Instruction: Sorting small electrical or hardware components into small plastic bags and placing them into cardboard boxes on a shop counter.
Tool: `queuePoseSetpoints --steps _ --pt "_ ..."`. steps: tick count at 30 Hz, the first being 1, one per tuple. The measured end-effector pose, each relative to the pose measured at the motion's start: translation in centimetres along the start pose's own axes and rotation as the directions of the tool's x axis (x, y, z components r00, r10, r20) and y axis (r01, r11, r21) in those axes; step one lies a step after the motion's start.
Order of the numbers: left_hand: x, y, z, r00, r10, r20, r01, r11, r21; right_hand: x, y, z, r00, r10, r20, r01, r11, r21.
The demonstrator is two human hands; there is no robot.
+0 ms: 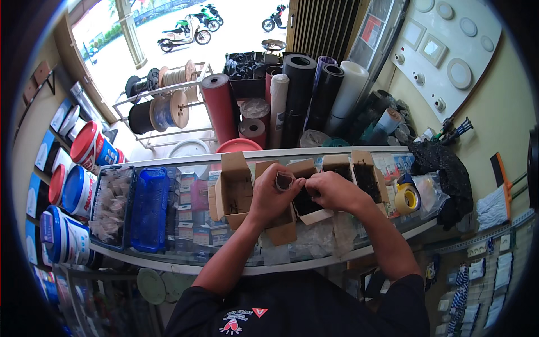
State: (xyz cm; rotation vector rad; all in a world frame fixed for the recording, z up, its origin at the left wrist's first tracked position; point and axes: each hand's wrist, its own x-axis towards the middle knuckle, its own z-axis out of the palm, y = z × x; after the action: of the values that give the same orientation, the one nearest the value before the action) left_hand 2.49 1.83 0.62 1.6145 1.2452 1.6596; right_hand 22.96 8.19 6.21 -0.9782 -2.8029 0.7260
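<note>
My left hand (269,191) holds a small clear plastic bag (284,181) with its mouth spread round, above the cardboard boxes. Beside it, my right hand (334,191) has its fingers bunched together near the bag; whether anything small is between them is hidden. Under the right hand stands an open cardboard box of small black pieces, likely screws (306,205). Partly covered by my left forearm is another open cardboard box (281,236). Left of it, an open box (238,196) has a few dark pieces at its bottom. Two boxes of black pieces (367,183) stand to the right.
The boxes stand on a glass display counter (185,257). At its left are a blue plastic basket (147,210) and a basket of small filled bags (111,206). Tape rolls (407,198) and a black plastic bag (442,181) lie at the right. Upright sheet rolls (299,92) stand beyond.
</note>
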Motion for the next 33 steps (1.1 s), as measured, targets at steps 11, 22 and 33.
queuePoseSetpoints --steps 11,22,33 --pt "-0.1 0.3 -0.2 1.0 0.009 -0.012 -0.009 1.0 -0.004 0.7 1.1 -0.6 0.986 -0.004 -0.169 0.057 0.949 0.309" --pt "-0.2 -0.1 -0.3 1.0 -0.019 0.016 0.019 1.0 0.019 0.9 0.4 1.4 1.0 0.003 0.027 0.0 0.994 -0.111" --pt "-0.1 0.3 -0.2 1.0 -0.006 0.008 0.006 1.0 0.009 0.7 0.6 0.6 0.999 0.017 0.041 -0.016 0.999 -0.037"
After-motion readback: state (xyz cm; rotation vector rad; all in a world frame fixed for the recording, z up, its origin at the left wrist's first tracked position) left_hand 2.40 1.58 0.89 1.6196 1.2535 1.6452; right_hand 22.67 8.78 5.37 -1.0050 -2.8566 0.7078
